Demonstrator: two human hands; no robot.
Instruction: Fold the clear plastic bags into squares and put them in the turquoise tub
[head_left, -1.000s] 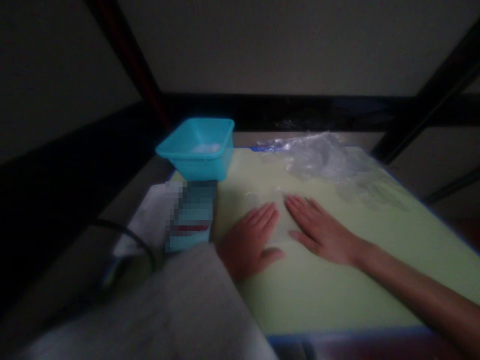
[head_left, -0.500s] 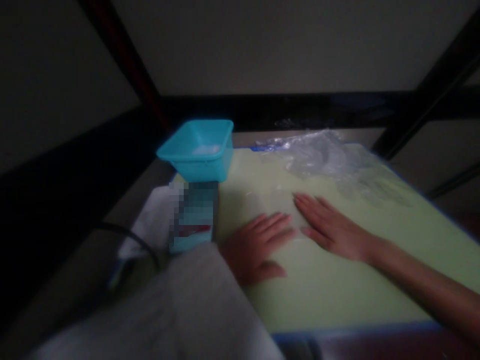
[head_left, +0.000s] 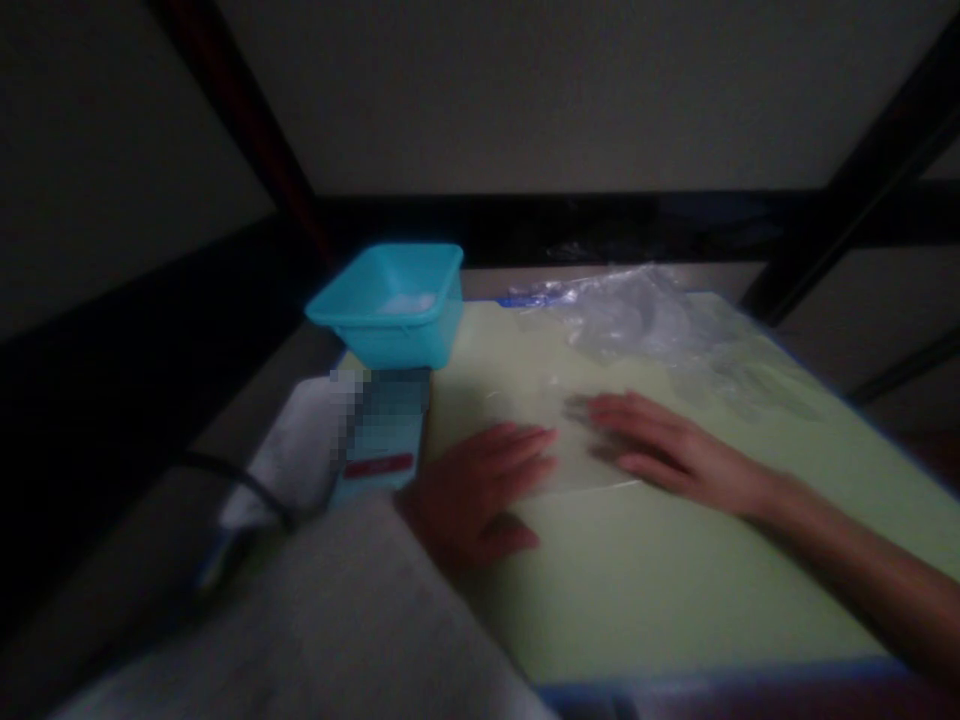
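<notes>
A clear, thin plastic sheet or bag (head_left: 574, 460) lies on the pale yellow-green tabletop (head_left: 637, 590); its outline is faint. Over its left part is my left hand (head_left: 484, 490), fingers stretched out and a little apart, holding nothing. My right hand (head_left: 660, 440) hovers just above or lightly touches the sheet's right part, its fingers extended and the thumb apart. A shadow shows beneath the right fingertips. Motion blurs both hands slightly.
A turquoise plastic basket (head_left: 405, 345) with something white inside stands at the back left. Before it lies a partly pixelated flat item with a red label (head_left: 379, 466), beside a white cloth-like thing (head_left: 289, 450). Crumpled clear plastic (head_left: 637, 310) covers the back right.
My left hand has slid left, away from the right one. My right hand has lifted slightly at the fingers, and more of the clear plastic's near edge shows.
</notes>
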